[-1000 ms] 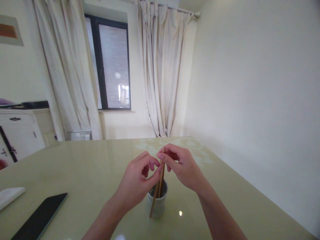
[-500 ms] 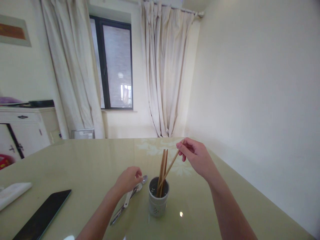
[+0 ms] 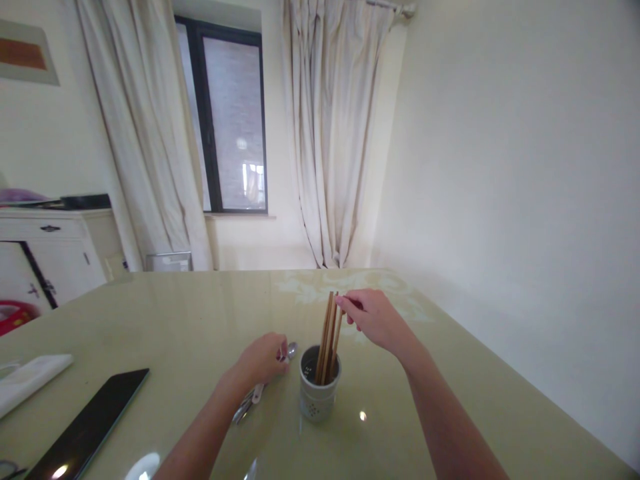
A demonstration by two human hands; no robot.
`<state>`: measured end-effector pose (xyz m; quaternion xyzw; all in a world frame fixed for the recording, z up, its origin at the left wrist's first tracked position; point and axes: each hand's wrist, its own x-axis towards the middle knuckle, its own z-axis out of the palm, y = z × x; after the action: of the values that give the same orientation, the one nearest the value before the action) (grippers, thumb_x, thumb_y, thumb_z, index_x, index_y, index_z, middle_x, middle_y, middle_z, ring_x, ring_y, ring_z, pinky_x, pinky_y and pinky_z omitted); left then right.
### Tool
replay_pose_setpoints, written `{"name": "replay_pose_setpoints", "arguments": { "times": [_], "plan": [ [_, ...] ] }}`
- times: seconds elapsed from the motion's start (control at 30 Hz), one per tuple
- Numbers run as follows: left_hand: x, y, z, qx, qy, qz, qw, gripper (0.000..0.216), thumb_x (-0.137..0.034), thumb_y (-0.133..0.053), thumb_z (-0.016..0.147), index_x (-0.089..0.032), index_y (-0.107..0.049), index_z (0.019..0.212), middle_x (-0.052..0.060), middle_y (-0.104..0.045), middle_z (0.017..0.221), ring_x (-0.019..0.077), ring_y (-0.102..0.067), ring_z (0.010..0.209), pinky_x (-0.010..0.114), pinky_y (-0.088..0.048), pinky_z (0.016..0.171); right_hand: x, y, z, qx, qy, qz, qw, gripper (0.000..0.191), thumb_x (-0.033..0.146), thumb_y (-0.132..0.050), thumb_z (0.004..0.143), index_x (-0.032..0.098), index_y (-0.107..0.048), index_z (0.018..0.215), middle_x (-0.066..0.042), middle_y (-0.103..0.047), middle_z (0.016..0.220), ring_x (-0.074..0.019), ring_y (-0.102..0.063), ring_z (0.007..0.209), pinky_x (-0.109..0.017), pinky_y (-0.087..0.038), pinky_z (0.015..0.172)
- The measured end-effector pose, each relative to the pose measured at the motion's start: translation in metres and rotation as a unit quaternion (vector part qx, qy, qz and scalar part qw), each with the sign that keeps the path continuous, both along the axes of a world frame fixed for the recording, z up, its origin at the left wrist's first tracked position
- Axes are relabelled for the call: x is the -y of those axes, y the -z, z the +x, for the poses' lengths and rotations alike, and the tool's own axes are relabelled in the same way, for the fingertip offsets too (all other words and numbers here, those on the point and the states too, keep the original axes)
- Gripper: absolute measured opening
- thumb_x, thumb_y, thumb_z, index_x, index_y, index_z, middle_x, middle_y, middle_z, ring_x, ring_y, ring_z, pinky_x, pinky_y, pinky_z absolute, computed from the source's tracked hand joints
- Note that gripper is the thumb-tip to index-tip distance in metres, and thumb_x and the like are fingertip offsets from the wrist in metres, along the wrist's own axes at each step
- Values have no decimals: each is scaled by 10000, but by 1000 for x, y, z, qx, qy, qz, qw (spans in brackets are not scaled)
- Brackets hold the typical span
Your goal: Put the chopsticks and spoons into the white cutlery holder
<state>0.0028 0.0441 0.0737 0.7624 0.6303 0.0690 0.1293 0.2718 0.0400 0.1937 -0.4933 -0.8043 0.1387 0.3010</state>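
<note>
A small white perforated holder (image 3: pixel 317 401) stands on the glossy green table (image 3: pixel 175 320) with several wooden chopsticks (image 3: pixel 329 337) upright in it. My right hand (image 3: pixel 371 319) is at the tops of the chopsticks, thumb and fingers pinched on one of them. My left hand (image 3: pixel 263 359) rests on the table just left of the holder, fingers curled over a metal spoon (image 3: pixel 287 352) and other cutlery (image 3: pixel 244 410) lying there.
A black tablet (image 3: pixel 87 430) lies at the near left with a white folded cloth (image 3: pixel 27 380) beside it. A white cabinet (image 3: pixel 45 257) stands at the far left. Curtains and a window fill the back wall; a plain wall runs along the right.
My left hand let go of the chopsticks and dropped to the cutlery on the table. My right hand swung a chopstick out to the right, then brought it upright into the holder.
</note>
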Motion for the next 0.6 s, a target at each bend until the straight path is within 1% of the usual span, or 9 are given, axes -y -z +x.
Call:
{"name": "replay_pose_setpoints", "arguments": {
  "times": [0.1, 0.2, 0.43, 0.6],
  "plan": [
    [-1, -2, -2, 8, 2, 10, 1000, 139, -251, -677, 836, -208, -701, 967, 71, -783, 1042, 235, -706, 998, 295, -460, 805, -2, 0, -1, 42, 33, 18, 998, 459, 404, -557, 1034, 200, -637, 630, -12, -662, 614, -162, -601, 602, -276, -349, 610],
    [-3, -3, -6, 18, -5, 16, 1000, 142, -286, -636, 899, -205, -705, 994, 70, -800, 1018, 221, -724, 948, 289, -466, 787, -1, -3, 1, 48, 45, 30, 997, 470, 433, -563, 1037, 197, -641, 639, -15, -659, 627, -167, -594, 621, -287, -332, 623],
    [-8, -4, -15, 31, -23, 30, 999, 158, -186, -566, 931, -197, -714, 986, 80, -803, 1007, 216, -725, 936, 278, -451, 764, 10, -16, 8, 13, 66, 80, 995, 447, 477, -588, 1020, 200, -638, 672, 4, -632, 625, -159, -531, 595, -293, -306, 604],
    [-7, 0, -14, 49, -30, 21, 998, 170, -140, -604, 888, -181, -718, 1008, 86, -804, 978, 215, -728, 899, 278, -453, 753, 22, -22, 6, -31, 41, 100, 994, 418, 477, -587, 1021, 202, -682, 722, 16, -612, 612, -151, -516, 580, -289, -309, 593]
  ]
}}
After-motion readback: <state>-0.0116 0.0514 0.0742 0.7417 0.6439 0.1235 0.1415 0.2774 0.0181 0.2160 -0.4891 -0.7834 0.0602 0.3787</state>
